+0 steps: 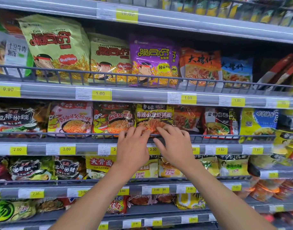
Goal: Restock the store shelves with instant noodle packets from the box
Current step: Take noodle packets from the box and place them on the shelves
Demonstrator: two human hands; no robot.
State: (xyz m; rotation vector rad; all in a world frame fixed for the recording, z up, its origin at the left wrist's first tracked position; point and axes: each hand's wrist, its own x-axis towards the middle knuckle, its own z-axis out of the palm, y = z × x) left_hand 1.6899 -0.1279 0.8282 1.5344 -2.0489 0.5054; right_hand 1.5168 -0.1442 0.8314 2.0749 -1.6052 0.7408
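Head view: left hand (pixel 133 145) and right hand (pixel 173 143), fingers spread and unclenched, press the yellow noodle packet (pixel 154 117) standing just behind the wire rail (pixel 59 134). Best to nudge it upright, flush with its neighbours. No box visible.

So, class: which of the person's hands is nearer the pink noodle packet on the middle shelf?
Left. The left hand is closer to the pink packet, which sits off to its left; the right hand lies farther right, both with fingers on the yellow-black packet.
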